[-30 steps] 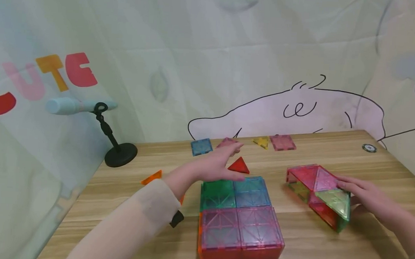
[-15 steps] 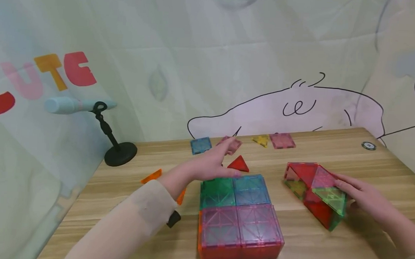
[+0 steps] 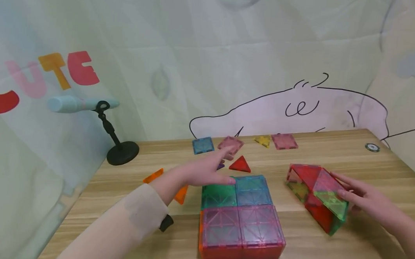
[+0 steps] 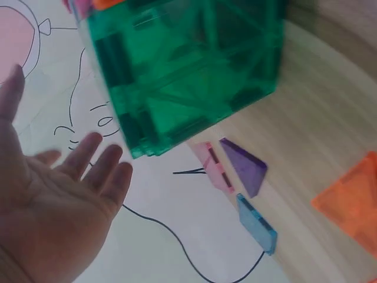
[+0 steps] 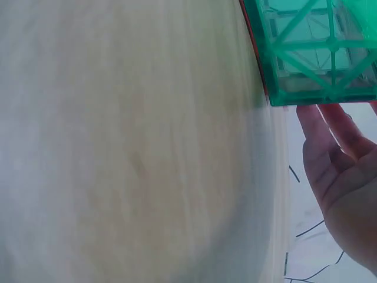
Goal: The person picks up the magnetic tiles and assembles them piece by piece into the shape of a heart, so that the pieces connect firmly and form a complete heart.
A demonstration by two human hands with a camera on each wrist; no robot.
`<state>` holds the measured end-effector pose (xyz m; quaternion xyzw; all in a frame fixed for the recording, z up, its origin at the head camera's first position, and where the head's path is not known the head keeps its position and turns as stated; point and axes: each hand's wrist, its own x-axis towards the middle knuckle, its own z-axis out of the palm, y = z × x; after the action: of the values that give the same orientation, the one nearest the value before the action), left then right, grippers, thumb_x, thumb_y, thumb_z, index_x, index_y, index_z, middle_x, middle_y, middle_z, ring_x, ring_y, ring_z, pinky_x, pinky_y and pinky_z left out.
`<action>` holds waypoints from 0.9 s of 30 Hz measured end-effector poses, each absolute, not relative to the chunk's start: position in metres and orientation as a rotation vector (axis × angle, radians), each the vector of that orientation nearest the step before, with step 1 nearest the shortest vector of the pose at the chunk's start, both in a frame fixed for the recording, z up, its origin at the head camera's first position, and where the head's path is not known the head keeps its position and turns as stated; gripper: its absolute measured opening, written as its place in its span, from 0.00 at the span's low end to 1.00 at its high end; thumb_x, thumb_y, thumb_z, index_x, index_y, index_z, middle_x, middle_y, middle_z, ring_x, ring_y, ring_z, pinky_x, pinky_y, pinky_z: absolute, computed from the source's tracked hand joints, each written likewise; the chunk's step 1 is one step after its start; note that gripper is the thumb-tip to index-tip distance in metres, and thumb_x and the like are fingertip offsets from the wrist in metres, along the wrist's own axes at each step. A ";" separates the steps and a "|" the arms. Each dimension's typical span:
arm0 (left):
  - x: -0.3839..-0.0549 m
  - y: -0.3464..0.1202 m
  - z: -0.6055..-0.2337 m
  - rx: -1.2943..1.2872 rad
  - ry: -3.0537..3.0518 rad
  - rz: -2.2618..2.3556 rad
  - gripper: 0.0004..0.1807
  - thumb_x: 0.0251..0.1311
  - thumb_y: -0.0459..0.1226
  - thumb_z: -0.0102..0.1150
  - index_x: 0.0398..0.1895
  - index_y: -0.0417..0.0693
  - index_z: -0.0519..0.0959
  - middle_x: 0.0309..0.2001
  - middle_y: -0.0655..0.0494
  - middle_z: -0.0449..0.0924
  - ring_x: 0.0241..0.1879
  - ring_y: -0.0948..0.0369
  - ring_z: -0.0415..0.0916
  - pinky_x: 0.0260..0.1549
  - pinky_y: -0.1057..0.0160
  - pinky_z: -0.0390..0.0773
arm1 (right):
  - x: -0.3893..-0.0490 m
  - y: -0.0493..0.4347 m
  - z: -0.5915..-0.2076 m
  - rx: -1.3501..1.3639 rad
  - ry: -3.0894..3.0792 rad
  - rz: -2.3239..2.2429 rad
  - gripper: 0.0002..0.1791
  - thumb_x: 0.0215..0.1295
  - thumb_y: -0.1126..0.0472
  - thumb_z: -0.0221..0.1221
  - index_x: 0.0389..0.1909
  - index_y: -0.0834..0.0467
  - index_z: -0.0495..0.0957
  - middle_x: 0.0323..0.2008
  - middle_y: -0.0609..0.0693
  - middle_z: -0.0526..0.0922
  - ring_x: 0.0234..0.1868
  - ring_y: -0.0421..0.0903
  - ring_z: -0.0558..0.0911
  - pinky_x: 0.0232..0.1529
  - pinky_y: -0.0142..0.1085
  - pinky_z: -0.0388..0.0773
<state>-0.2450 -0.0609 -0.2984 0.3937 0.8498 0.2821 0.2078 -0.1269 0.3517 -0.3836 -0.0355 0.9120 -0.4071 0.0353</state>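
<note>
My right hand [image 3: 369,196] holds the right end of a hollow magnetic tile structure [image 3: 318,192] in the head view. Its thumb and index finger lie on the roof of red, pink and green triangles. In the right wrist view, other fingertips are partly hidden behind the green end tile [image 5: 330,53]. My left hand [image 3: 202,170], fingers extended and holding nothing, hovers over the back left of a flat box of magnetic tiles [image 3: 242,225]. Green, blue and pink squares top this box, with red sides in front. The left wrist view shows the palm [image 4: 53,218] beside the box's green side [image 4: 194,76].
Behind the box lie a red triangle [image 3: 241,163], a blue square [image 3: 203,145], pink tiles [image 3: 285,141], a yellow triangle [image 3: 262,140] and a purple triangle [image 4: 244,167]. Orange tiles [image 3: 153,175] sit left. A black stand [image 3: 122,153] and a round chip [image 3: 372,147] flank the table.
The structure has shifted slightly left and turned a little, with my right hand; thumb and index finger are now farther apart. My left hand has moved slightly left, uncovering the pink tile behind.
</note>
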 end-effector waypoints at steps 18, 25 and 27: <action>-0.226 -0.095 -0.332 1.087 2.348 0.657 0.48 0.51 0.57 0.63 0.73 0.64 0.49 0.72 0.55 0.47 0.68 0.56 0.49 0.63 0.48 0.56 | -0.132 0.291 -0.377 -0.324 2.442 -1.371 0.45 0.64 0.56 0.56 0.74 0.51 0.38 0.64 0.71 0.52 0.41 0.52 0.74 0.24 0.40 0.77; -0.223 -0.118 -0.345 0.950 2.310 0.797 0.51 0.50 0.54 0.66 0.73 0.67 0.46 0.72 0.53 0.46 0.67 0.53 0.50 0.59 0.48 0.62 | -0.129 0.264 -0.379 -0.391 2.358 -1.419 0.44 0.64 0.57 0.57 0.73 0.50 0.39 0.64 0.71 0.51 0.44 0.55 0.73 0.23 0.43 0.77; -0.225 -0.120 -0.346 0.939 2.272 0.859 0.51 0.50 0.52 0.67 0.73 0.65 0.47 0.71 0.54 0.47 0.67 0.54 0.52 0.59 0.51 0.64 | -0.128 0.264 -0.379 -0.387 2.369 -1.418 0.44 0.64 0.57 0.57 0.73 0.51 0.39 0.64 0.71 0.51 0.43 0.55 0.73 0.22 0.43 0.77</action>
<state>-0.2246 -0.1201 -0.3464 0.3478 0.8411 0.3180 0.2655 -0.1278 0.2640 -0.3791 -0.1367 0.8366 -0.5005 0.1758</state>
